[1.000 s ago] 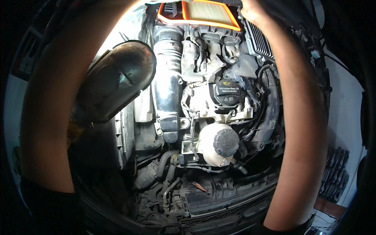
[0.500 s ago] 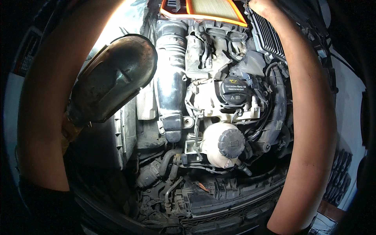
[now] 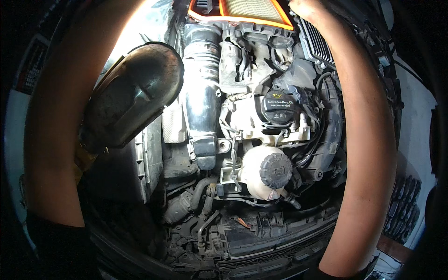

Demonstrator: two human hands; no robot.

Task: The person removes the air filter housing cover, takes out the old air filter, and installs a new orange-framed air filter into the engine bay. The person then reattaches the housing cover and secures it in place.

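Observation:
An air filter (image 3: 252, 9) with an orange rim and pale pleated paper lies at the top edge, over the back of the engine. My right hand (image 3: 305, 8) is at the filter's right corner, mostly cut off by the frame, so its grip is unclear. My right forearm (image 3: 368, 140) arches down the right side. On the left, my forearm (image 3: 60, 140) rises along the bay and its hand is out of the picture.
A dirty black curved duct cover (image 3: 130, 93) sits left of a ribbed intake hose (image 3: 201, 98). In the middle are a black oil filler cap (image 3: 279, 106) and a white reservoir with a black cap (image 3: 275, 170). A finned black housing (image 3: 315, 42) lies under my right wrist.
The air filter and my right hand have slid toward the top edge of the picture, with less of the filter showing. The engine parts sit higher and larger in view.

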